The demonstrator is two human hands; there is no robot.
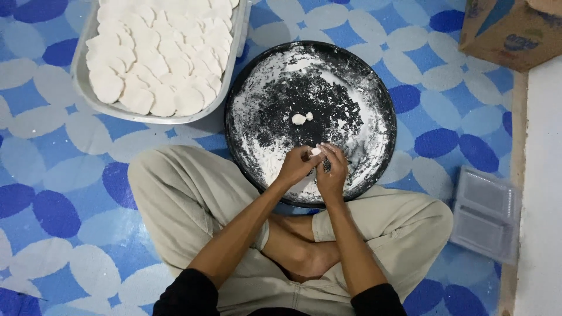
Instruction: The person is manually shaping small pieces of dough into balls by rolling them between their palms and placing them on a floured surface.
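Note:
A round black pan (pixel 383 99) dusted with white flour lies on the mat in front of my crossed legs. My left hand (pixel 297 165) and my right hand (pixel 331 171) meet over its near edge, fingers pinching a small white piece of dough (pixel 316 151) between them. Two small white dough bits (pixel 300 119) rest in the middle of the pan, apart from my hands.
A grey tray (pixel 82 82) at the upper left holds several flat white dough rounds. A clear plastic container (pixel 486 212) lies at the right by a white ledge. A cardboard box (pixel 509 29) stands at the top right. Blue and white patterned mat covers the floor.

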